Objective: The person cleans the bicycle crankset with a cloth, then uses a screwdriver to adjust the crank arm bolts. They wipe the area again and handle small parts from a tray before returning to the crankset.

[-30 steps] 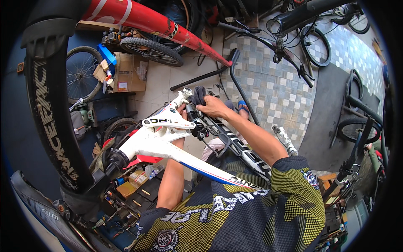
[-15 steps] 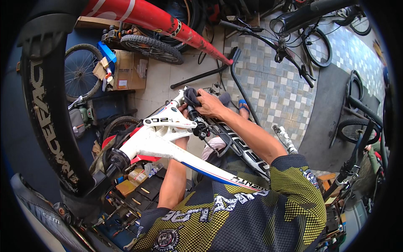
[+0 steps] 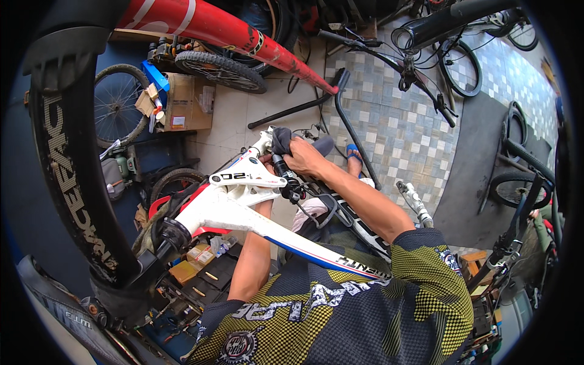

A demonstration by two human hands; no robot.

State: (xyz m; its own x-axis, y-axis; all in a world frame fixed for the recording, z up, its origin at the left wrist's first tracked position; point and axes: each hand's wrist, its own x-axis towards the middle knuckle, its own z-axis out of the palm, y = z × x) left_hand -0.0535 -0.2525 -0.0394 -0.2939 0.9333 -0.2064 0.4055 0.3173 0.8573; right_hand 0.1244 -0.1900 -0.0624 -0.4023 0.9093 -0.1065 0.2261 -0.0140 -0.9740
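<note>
A white bicycle frame (image 3: 225, 210) with blue and red trim lies slanted across my lap. My right hand (image 3: 306, 157) is closed on a dark cloth (image 3: 281, 141), pressed against the white frame's far end, just above the black rear shock (image 3: 281, 167). Underneath the frame passes my left forearm; of my left hand (image 3: 266, 159) only some curled fingers show, against the frame beside the shock, and the rest is hidden by the white rocker link (image 3: 246, 174). A black tube with white lettering (image 3: 356, 228) runs beneath my right forearm.
A red stand tube (image 3: 267, 52) slopes overhead to black floor legs (image 3: 340, 109). At the left hangs a large black fork-like part (image 3: 70, 164). Loose wheels, a cardboard box (image 3: 185, 102) and tools (image 3: 182, 322) lie on the left. Other bicycles (image 3: 420, 67) stand at the right.
My right hand and the cloth have shifted slightly along the far end of the frame. The frame has moved only a little; my left arm stays about where it was.
</note>
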